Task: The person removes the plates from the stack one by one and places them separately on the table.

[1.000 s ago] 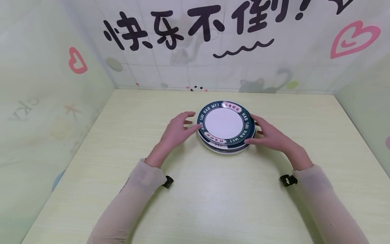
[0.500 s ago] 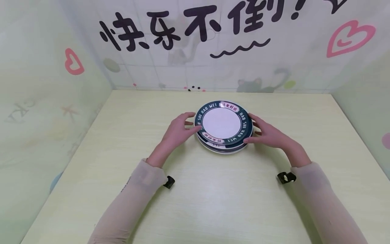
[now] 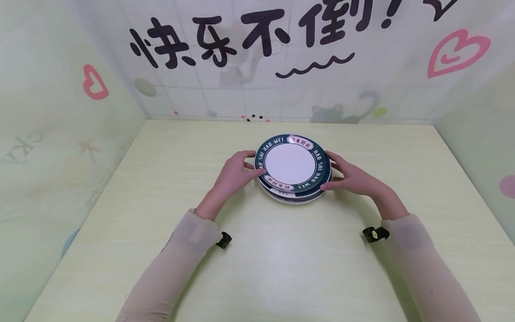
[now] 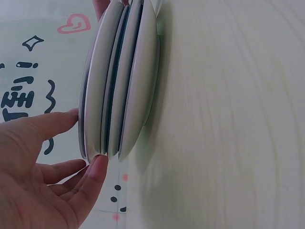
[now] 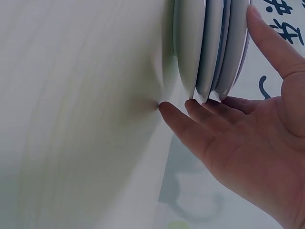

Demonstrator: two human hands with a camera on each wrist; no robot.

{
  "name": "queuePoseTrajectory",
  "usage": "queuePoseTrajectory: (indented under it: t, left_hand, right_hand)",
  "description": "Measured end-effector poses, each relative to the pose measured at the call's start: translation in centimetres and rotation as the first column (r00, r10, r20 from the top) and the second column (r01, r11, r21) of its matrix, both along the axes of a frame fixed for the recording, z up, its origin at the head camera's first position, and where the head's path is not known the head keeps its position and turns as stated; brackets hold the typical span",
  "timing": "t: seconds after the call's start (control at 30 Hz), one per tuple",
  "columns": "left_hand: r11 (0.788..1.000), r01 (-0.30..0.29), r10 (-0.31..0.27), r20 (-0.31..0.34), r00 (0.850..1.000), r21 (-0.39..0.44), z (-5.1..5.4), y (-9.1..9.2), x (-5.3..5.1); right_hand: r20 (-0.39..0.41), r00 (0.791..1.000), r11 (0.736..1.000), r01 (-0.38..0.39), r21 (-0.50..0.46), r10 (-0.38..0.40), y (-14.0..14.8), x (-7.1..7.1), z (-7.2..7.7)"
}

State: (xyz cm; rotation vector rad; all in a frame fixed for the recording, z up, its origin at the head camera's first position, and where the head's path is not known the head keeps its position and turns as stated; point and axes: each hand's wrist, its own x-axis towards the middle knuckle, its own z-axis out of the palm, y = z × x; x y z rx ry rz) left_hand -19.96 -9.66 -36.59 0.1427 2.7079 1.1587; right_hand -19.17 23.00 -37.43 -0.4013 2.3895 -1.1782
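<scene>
Several round plates [image 3: 289,163] are piled toward the back of the table. The top one has a white middle and a dark green rim with lettering; the rims beneath do not line up exactly. My left hand [image 3: 232,175] holds the pile's left side, thumb on the top rim and fingertips against the plate edges, as the left wrist view shows. On the opposite side my right hand [image 3: 356,179] has its thumb on the top rim. In the right wrist view its fingertips [image 5: 191,106] meet the edges from the side, with the lowest finger close to the tabletop.
The pale wooden table [image 3: 281,268] runs back to a printed wall sheet [image 3: 225,98] with black characters and pink hearts. Similar sheets close off both sides. A black wrist device [image 3: 224,240] sits at the left cuff, another black device [image 3: 376,234] at the right.
The view has shifted slightly, so the plates and wall appear a little farther left. Both hands keep about the same place at the pile's sides.
</scene>
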Motion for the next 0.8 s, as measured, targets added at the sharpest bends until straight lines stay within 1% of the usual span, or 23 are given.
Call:
queuePoseTrajectory:
  t: [0.2, 0.33, 0.47, 0.8]
  left_hand:
    - [1.000, -0.022, 0.022, 0.014, 1.000, -0.011, 0.02, 0.15, -0.05]
    - [1.000, -0.024, 0.024, -0.003, 1.000, -0.003, -0.02, 0.15, -0.12]
    - [0.999, -0.028, 0.028, -0.009, 1.000, 0.018, -0.09, 0.17, -0.28]
    - [0.993, -0.054, 0.050, 0.037, 0.998, 0.102, -0.18, 0.00, -0.58]
  right_hand:
    - [-0.008, 1.000, 1.000, -0.013, 0.010, 0.013, -0.39, 0.27, 0.31]
    - [-0.013, 1.000, 1.000, -0.012, 0.027, 0.013, -0.56, 0.30, 0.49]
    - [-0.014, 1.000, 0.999, -0.009, 0.041, 0.010, -0.61, 0.25, 0.50]
    - [-0.008, 1.000, 0.999, -0.009, 0.048, 0.009, -0.69, 0.23, 0.48]
